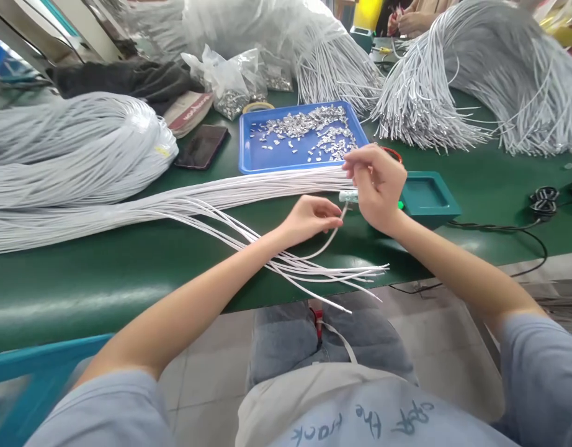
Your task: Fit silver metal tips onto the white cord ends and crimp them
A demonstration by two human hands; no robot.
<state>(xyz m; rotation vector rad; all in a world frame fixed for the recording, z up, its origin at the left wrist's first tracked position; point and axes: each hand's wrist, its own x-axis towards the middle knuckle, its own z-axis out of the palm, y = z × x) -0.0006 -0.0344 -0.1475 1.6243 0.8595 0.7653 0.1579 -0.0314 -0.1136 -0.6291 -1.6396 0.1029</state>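
My left hand [311, 218] pinches a single white wire [333, 233] between thumb and fingertips, just below a small pale cylindrical part [348, 197]. That part meets the edge of my right hand [378, 183], which hides whatever it joins. The right hand's fingers are closed together above it, close to the blue tray's front rim; what they hold, if anything, is too small to make out. Several loose white wires [327, 270] lie under my left forearm with their ends at the table edge. Behind both hands runs a long bundle of white wires [249, 191].
A blue tray [272, 164] carries many small metal terminals [309, 124]. Right of my hand sits a teal box [430, 194]. Grey wire bundles [420, 93] [72, 149], a phone [202, 147] and plastic bags [234, 81] stand around. Across the table, another person's hands [409, 22] show.
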